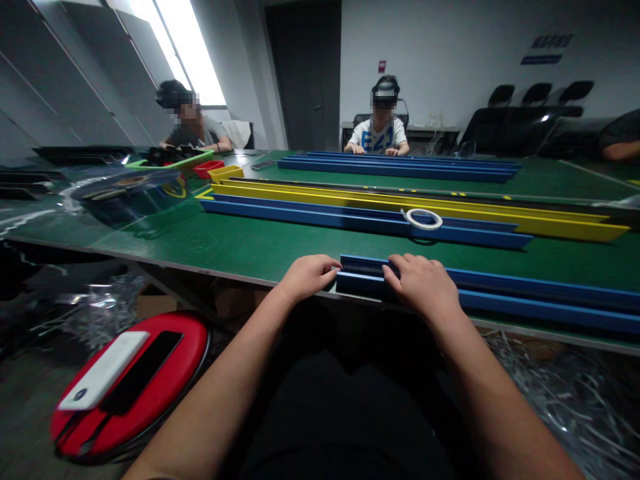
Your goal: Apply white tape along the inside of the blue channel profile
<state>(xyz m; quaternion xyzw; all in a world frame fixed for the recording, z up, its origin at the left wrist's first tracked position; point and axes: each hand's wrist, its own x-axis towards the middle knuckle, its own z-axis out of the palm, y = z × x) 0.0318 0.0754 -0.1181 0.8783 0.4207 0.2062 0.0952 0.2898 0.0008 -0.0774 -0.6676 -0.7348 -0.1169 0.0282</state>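
A long blue channel strip [530, 303] lies along the near edge of the table and runs out of view on the right. My right hand [425, 283] rests over it near its left end, thumb on the near wall and fingers over the far wall, gripping it. At that left end is my left hand [313, 275], thumb and fingers drawn together against the strip's tip; anything pinched between them is too small to make out. Beyond my right hand, a white roll of tape [424, 219] sits on another blue channel strip [300, 215].
Yellow strips [550, 220] and more blue strips [400, 167] lie farther back on the green table [240, 250]. Clear film [130, 193] is at left. Two people sit across. A red stool [185, 347] holds a white power bank [105, 370] and a phone [145, 370].
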